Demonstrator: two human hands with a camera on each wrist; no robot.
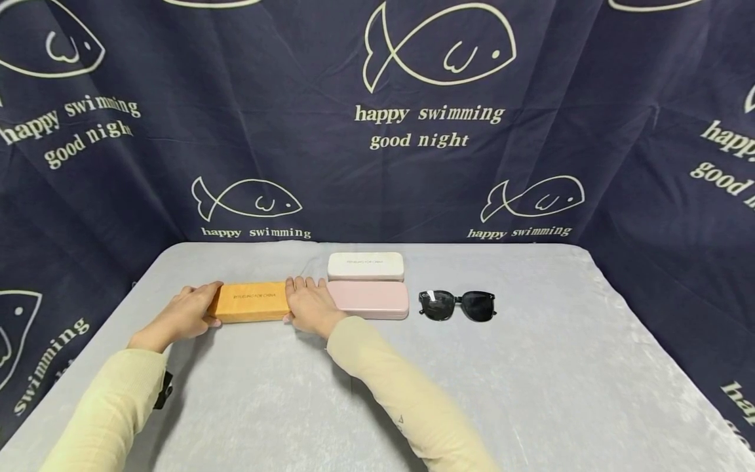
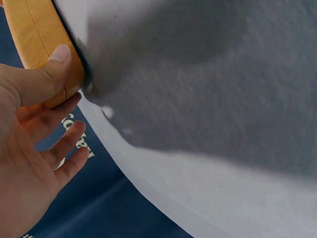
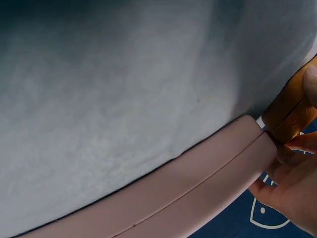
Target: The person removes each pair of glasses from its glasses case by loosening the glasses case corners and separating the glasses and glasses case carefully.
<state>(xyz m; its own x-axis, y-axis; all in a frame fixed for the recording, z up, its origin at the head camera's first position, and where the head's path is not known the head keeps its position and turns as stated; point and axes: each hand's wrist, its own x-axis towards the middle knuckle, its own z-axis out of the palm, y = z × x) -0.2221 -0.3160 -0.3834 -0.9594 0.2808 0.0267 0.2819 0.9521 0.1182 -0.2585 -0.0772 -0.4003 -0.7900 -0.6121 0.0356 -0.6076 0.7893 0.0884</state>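
An orange glasses case (image 1: 253, 307) with small lettering on its lid lies crosswise at the left of the table. My left hand (image 1: 184, 316) holds its left end; in the left wrist view the thumb (image 2: 54, 67) presses one long side and the other fingers are partly behind it. At the right end my right hand (image 1: 312, 307) grips the same case, its thumb on the near side. Right beside that hand sits a pink glasses case (image 1: 374, 301), its seam visible in the right wrist view. Whether the orange case touches the table is hard to tell.
Behind the pink case stands a white glasses case (image 1: 366, 267). Black sunglasses (image 1: 479, 305) lie to the right of both. A pale grey cloth covers the table (image 1: 560, 367), and a dark blue fish-print curtain (image 1: 413, 196) hangs around its back and sides.
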